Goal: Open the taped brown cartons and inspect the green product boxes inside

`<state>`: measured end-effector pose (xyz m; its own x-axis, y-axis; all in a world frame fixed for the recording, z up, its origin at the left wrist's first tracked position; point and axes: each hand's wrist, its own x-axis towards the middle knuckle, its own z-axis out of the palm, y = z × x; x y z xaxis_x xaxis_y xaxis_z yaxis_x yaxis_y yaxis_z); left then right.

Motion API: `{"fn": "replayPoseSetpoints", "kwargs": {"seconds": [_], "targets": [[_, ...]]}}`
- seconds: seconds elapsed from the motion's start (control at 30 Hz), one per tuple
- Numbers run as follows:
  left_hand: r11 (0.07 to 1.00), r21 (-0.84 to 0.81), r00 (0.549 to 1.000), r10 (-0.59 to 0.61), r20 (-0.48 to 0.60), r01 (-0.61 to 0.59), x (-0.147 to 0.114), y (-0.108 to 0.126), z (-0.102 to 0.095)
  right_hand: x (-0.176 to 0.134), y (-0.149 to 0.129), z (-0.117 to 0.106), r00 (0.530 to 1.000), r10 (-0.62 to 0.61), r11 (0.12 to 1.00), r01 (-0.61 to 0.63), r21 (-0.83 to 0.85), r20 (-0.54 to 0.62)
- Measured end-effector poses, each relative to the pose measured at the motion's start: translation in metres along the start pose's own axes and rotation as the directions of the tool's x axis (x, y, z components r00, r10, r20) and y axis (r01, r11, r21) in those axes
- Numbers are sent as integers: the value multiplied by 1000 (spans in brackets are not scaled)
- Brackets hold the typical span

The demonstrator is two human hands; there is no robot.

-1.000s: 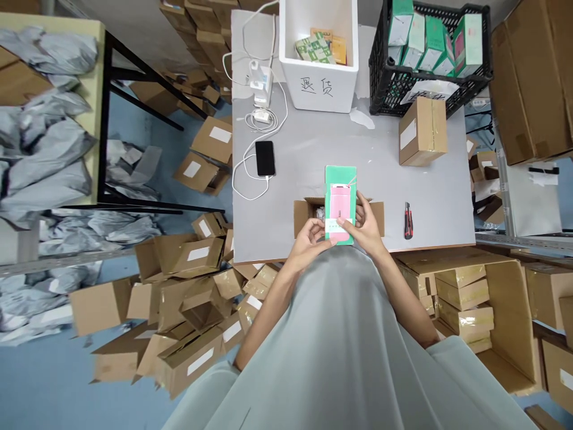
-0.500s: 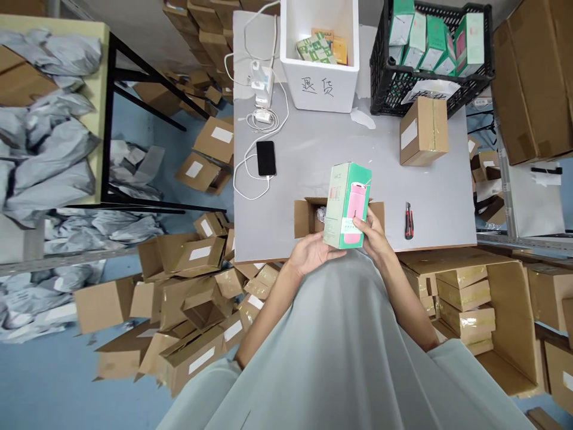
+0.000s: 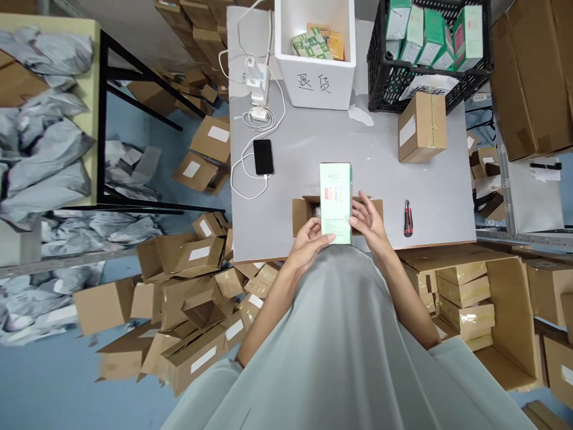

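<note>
A pale green product box (image 3: 335,200) stands upright between my hands, with a plain printed side and a row of small coloured pictures facing me. My left hand (image 3: 308,243) grips its lower left edge, thumb on the front and fingers behind. Against the right edge, my right hand (image 3: 367,224) has its thumb touching the box, its fingers bent and partly spread beside it. Behind the product box sits an open cardboard carton (image 3: 304,216) with its flaps out; its inside is mostly hidden.
A red-and-black box cutter (image 3: 408,218) lies to the right. A charging phone (image 3: 263,157), a white foam bin (image 3: 316,83), a black crate (image 3: 378,77) of green boxes and a closed carton (image 3: 421,128) occupy the table (image 3: 268,230). Cartons crowd the floor.
The product box has turned from its pink-bottle face to its plain printed side. My left hand has closed around its lower edge, and my right fingers have loosened and shifted along the right side.
</note>
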<state>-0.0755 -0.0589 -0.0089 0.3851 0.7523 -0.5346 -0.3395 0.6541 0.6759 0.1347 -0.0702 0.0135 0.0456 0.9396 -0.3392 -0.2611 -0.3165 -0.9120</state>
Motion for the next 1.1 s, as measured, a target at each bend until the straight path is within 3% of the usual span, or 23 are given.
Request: {"fn": "replayPoseSetpoints", "kwargs": {"seconds": [0.2, 0.57, 0.73, 0.9, 1.1], "targets": [[990, 74, 991, 122, -63, -117, -2, -5, 2, 4, 5, 4, 1000, -19, 997, 18, -75, -6], [989, 100, 994, 106, -1, -105, -10, -2, 2, 3, 6, 6, 999, -34, 997, 33, -72, -6], [997, -81, 999, -9, 50, 13, -11, 1, -5, 3, 5, 5, 1000, -23, 1000, 23, -11, -8], [956, -192, 955, -174, 239, 222, -5, -1, -15, 0, 4, 5, 999, 20, 997, -22, 71, 34], [970, -165, 966, -141, 215, 178, -3, -7, -11, -3, 0, 11, 998, 47, 994, -51, 98, 45]]}}
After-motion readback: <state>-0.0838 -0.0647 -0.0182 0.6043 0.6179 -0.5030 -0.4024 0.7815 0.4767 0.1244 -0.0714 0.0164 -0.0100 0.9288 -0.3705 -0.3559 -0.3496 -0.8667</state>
